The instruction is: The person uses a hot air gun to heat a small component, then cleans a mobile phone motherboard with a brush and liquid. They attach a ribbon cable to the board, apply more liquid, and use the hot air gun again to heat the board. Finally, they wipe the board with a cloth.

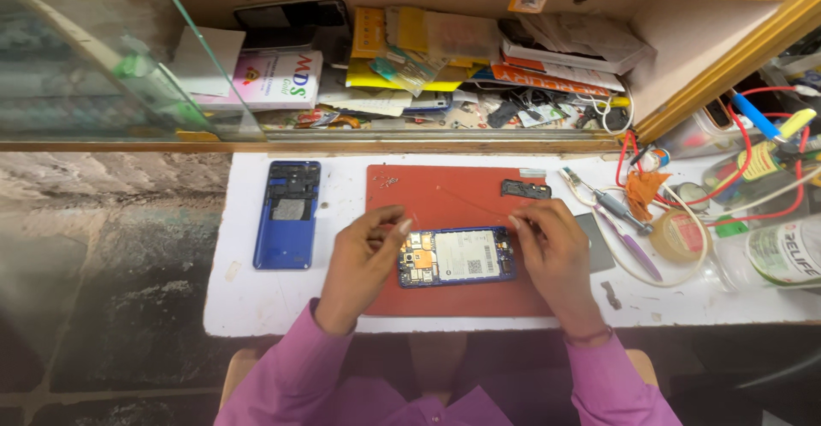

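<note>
a blue plastic phone back cover (288, 214) lies inside-up on the white counter (256, 293), left of the red rubber work mat (445, 195). a small black plastic part (525, 189) rests near the mat's far right corner. to the right lie a grey-handled screwdriver (617, 210), a purple plastic pry tool (638, 255), a round roll of tape (680, 236) and tangled red wires (744, 178). behind, a cluttered shelf (445, 67) holds papers and packets behind a glass pane (103, 58).
</note>
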